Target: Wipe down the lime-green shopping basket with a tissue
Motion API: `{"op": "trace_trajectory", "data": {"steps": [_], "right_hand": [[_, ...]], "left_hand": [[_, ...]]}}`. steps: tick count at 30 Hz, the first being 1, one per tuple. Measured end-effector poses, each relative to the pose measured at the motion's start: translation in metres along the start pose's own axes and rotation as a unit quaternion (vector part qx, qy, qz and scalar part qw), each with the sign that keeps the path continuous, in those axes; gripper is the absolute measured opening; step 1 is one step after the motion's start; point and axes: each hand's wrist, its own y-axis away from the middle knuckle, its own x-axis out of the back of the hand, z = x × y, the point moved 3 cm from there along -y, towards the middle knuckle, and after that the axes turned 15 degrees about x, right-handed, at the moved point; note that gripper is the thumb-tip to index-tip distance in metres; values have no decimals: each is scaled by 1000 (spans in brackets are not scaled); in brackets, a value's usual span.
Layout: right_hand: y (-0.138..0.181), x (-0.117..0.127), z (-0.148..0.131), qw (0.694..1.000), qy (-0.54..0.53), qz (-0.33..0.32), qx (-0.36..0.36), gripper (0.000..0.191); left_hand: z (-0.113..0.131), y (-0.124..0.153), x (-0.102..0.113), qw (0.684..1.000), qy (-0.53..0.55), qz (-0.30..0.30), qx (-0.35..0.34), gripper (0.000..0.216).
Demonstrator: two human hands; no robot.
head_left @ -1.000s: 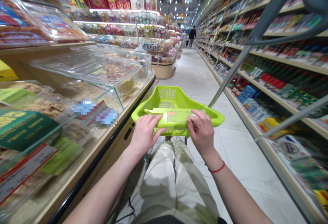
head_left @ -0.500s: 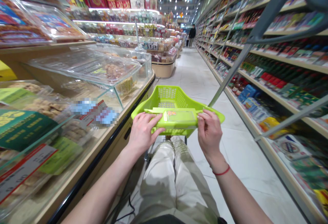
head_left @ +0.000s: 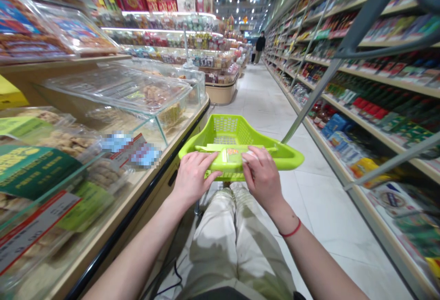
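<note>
A lime-green plastic shopping cart (head_left: 230,125) with a perforated basket stands right in front of my legs. Across its near side runs a green handle (head_left: 202,148) with a small orange-marked label on its middle panel. My left hand (head_left: 194,174) grips the left part of the handle, fingers over the top and thumb stretched along the near side. Closer to the middle, my right hand (head_left: 263,174) has its fingers curled onto the handle panel beside the label; a whitish patch under the fingertips is unclear. A red cord circles my right wrist.
To the left runs a counter with clear bins (head_left: 120,89) and packaged food (head_left: 41,167). Stocked shelves (head_left: 378,103) line the right side. A slanting metal pole (head_left: 312,96) with a dark plastic frame rises near the cart. Far down the aisle stands a person (head_left: 260,47).
My right hand has slid left along the handle, from its right end to the label panel. My left hand keeps its place. The view has shifted slightly.
</note>
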Motion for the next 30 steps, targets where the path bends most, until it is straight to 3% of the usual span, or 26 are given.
{"op": "trace_trajectory", "data": {"steps": [4,8,13,22,24,30], "right_hand": [[16,17,22,999,17,25,-33,22],[18,19,24,999,17,20,-45,23],[2,7,24,999,-9,-15,-51,22],[-36,-25,59,984,-66,-129,-100,21],[-37,-26,57,983,-54,-139,-105,21],[-22,-7,25,992,-15,-92,-84,28]], "left_hand": [[0,0,-1,1000,15,-11,6,44],[0,0,1,1000,7,1,10,43],[-1,0,1,1000,-2,-7,15,43],[0,-1,0,1000,-7,-1,15,43],[0,-1,-1,1000,-9,-2,19,43],[0,-1,-4,1000,-6,-6,26,44]]}}
